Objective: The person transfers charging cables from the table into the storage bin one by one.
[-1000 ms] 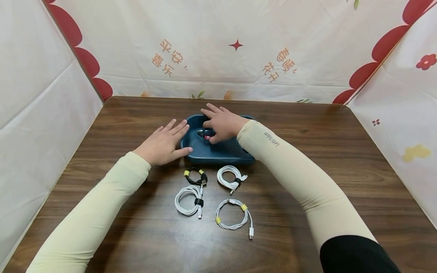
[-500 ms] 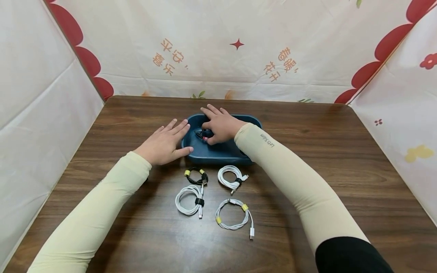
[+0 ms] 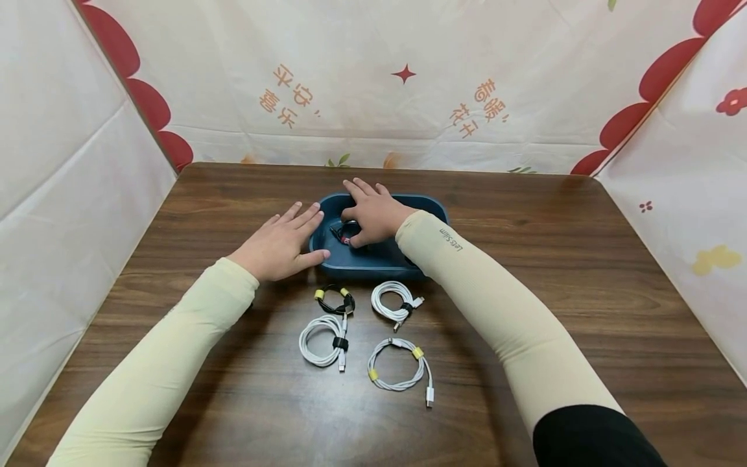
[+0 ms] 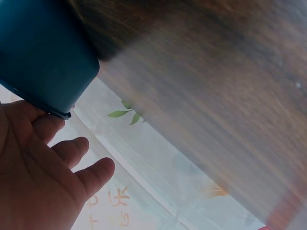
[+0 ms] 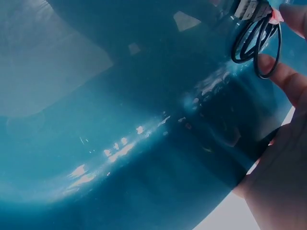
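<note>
A blue tray (image 3: 379, 267) stands toward the back of the table. My left hand (image 3: 280, 246) rests at its left end, fingers straight and spread, thumb over the near left corner; in the left wrist view the left hand (image 4: 43, 167) touches the rim from outside. Inside the tray, my right hand (image 3: 379, 214) pinches a coiled black cable (image 3: 337, 232) with a red tie between thumb and index finger, the other fingers stretched out. The right wrist view shows the black cable (image 5: 256, 45) between thumb and index finger, low in the tray.
In front of the tray lie a black coiled cable (image 3: 327, 309) with yellow ties, two white coiled cables (image 3: 309, 355) (image 3: 382, 312) with black straps, and a white cable (image 3: 397, 388) with yellow ties. White printed cloth (image 3: 373, 117) encloses the table's back and sides.
My right hand and the black cable with the red tie have shifted slightly left inside the tray. The left hand and the cables on the table stay in place.
</note>
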A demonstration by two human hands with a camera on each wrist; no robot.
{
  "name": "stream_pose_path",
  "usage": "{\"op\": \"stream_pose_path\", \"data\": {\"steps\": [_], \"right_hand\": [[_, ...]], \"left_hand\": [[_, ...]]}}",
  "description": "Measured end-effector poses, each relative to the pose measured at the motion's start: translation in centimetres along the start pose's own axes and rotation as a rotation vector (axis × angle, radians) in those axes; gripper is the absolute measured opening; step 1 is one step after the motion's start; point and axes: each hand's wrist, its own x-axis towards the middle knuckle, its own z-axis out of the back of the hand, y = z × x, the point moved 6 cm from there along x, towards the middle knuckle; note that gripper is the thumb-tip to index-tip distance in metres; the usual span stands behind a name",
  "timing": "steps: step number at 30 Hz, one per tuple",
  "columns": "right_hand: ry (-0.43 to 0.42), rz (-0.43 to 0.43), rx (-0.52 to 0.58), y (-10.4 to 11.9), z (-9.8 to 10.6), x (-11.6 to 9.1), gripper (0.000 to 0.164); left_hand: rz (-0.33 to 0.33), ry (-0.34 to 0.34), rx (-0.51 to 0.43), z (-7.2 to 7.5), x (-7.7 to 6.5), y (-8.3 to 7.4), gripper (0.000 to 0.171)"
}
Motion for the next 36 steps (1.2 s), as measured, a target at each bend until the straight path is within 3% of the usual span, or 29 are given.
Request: {"op": "stream_pose_path", "data": {"steps": [10,21,28,36], "right_hand": [[0.013,0.02,0.074,-0.7,0.1,-0.6,0.054],[0.026,-0.051,0.236,-4.0,2.2,-5.5,0.067],[-0.035,-0.069,0.22,-4.7,4.0,-7.6,0.072],[-0.081,-0.106,0.179,-5.7,3.8,-10.0,0.075]], "left_hand": [[0.0,0.001,-0.006,-0.3,0.2,-0.3,0.085],[0.003,-0.005,-0.01,-0.8,0.6,-1.1,0.086],[0.003,-0.014,0.005,-0.4,0.2,-0.9,0.086],[0.016,-0.027,0.044,0.0,-0.1,-0.8,0.088]]}}
